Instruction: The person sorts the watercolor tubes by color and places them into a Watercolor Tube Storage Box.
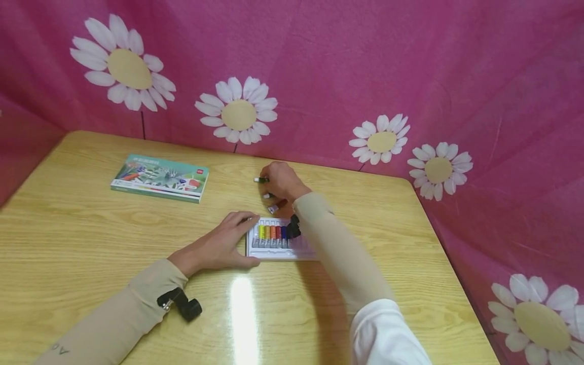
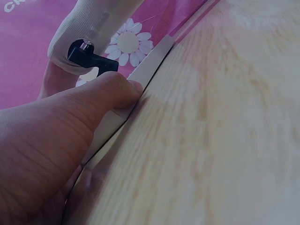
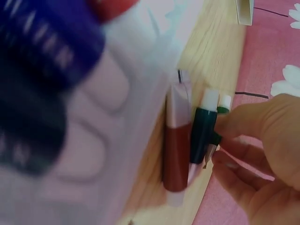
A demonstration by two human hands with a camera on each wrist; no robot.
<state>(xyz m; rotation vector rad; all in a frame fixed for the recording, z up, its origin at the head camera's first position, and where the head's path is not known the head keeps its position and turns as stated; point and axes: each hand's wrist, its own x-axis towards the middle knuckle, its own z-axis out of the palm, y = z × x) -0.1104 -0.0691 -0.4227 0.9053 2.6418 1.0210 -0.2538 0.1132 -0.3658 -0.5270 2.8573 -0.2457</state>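
Observation:
A white plastic paint tray (image 1: 278, 253) lies on the table with a row of yellow, orange, red and blue paint tubes (image 1: 273, 233) in its slots. My left hand (image 1: 223, 242) grips its left end, thumb at the near edge and fingers at the far corner. Beyond the tray, my right hand (image 1: 284, 180) pinches a green paint tube (image 3: 216, 139) with a white cap. Beside that tube lie a dark green tube (image 3: 202, 136) and a brown tube (image 3: 176, 157). My right forearm hides the tray's right end.
A flat box (image 1: 159, 177) with a floral print lies on the wooden table (image 1: 114, 238) at the back left. A pink cloth (image 1: 315, 81) with white daisies hangs behind the table and along its right side.

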